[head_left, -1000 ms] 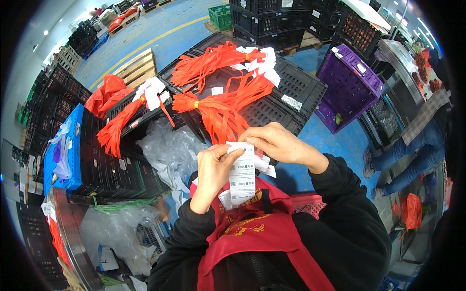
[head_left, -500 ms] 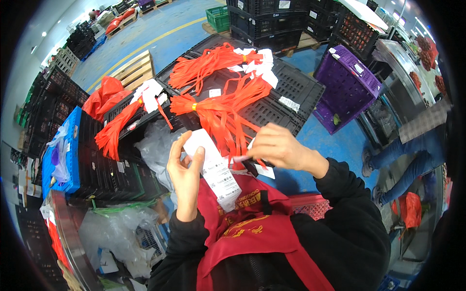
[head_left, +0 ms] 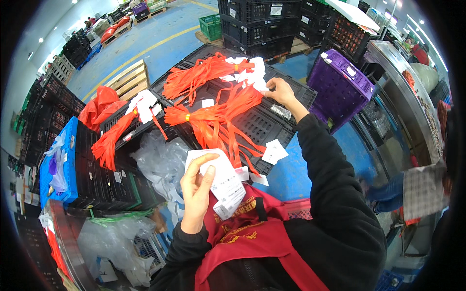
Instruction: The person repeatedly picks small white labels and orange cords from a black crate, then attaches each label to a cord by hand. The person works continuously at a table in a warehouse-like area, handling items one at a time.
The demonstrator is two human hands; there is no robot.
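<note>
My left hand (head_left: 196,191) holds a folded strip of printed white labels (head_left: 225,182) in front of my red apron (head_left: 255,250). My right hand (head_left: 275,89) reaches out to the back right, fingertips pinched at the white tags (head_left: 255,70) on a bundle of red straps (head_left: 191,75). A second red bundle with a yellow band (head_left: 204,121) spreads below it, loose white tags (head_left: 274,151) at its end. These rest on black plastic crates (head_left: 252,126). A third tagged bundle (head_left: 109,145) hangs at their left.
A purple crate (head_left: 340,89) stands right, beside a steel bench (head_left: 412,111) and a person's legs (head_left: 386,194). Stacked black crates (head_left: 257,26) and a wooden pallet (head_left: 126,77) stand behind. A blue crate (head_left: 63,160), clear plastic bags (head_left: 160,160) and a red sack (head_left: 99,106) are left.
My right hand has left the label strip and moved forward and right to the tags. My left hand has moved slightly left with the strip. The other person's legs have shifted lower in view.
</note>
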